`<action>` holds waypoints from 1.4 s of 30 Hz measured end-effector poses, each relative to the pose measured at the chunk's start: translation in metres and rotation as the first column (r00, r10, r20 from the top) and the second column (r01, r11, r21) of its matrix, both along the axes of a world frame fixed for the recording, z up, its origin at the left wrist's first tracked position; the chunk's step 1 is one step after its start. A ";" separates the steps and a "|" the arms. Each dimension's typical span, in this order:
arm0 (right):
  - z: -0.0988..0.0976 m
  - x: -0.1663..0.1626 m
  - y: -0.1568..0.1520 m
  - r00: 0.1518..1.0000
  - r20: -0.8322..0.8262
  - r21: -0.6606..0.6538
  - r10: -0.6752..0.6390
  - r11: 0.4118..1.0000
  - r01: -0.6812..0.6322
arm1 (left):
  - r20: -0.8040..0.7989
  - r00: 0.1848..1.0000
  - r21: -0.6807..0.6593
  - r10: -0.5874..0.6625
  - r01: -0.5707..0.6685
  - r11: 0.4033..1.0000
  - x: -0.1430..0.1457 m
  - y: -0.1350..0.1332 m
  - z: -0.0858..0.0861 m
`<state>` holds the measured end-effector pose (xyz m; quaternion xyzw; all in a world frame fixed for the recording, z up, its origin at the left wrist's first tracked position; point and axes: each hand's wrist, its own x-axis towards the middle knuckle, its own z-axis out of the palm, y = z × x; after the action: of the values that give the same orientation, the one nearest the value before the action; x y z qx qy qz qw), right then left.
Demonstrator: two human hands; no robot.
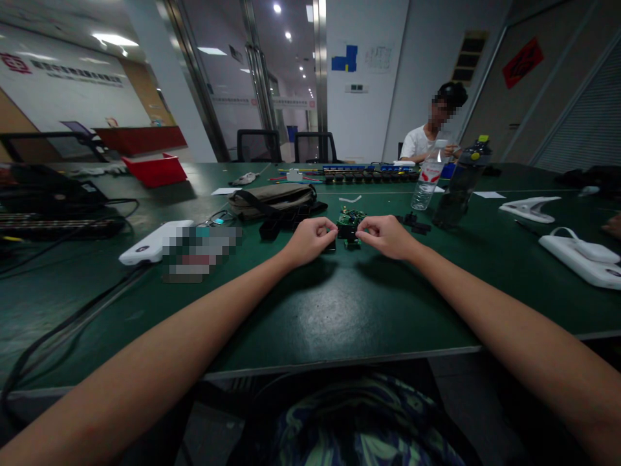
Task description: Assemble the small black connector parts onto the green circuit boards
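Note:
In the head view, both my hands meet over the green table point(334, 323). My left hand point(310, 243) is closed, with thumb and forefinger pinched at the left side of a small black block-shaped part point(347, 232). At that part's right side, my right hand point(385, 237) pinches in the same way. The part's exact kind is too small to make out. Just behind it lies a pile of small green circuit boards point(353, 214). Another small green-and-black piece point(352, 244) rests on the table just below the fingertips.
Left of my hands are black pieces point(274, 226), a grey-brown pouch point(272, 199) and a white power bank point(155, 243) with a cable. A clear water bottle point(425, 184) and a dark bottle point(460, 188) stand at right. Across the table sits a person point(420, 144).

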<state>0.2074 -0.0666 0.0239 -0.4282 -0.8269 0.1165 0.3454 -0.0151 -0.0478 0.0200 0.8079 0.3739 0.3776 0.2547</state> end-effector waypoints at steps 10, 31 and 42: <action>-0.001 0.000 0.000 1.000 0.002 0.014 0.009 1.000 -0.009 | -0.012 1.000 0.005 -0.006 0.006 1.000 0.000 0.002 -0.002; 0.000 0.000 0.001 1.000 -0.001 0.003 -0.005 1.000 0.005 | -0.012 1.000 -0.011 -0.022 0.022 1.000 0.000 0.001 -0.001; -0.002 0.001 0.002 1.000 0.009 0.009 -0.007 1.000 0.007 | -0.023 0.999 -0.008 -0.022 0.022 1.000 0.000 0.001 -0.002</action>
<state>0.2081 -0.0643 0.0217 -0.4300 -0.8274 0.1098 0.3442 -0.0155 -0.0468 0.0175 0.8153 0.3692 0.3640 0.2578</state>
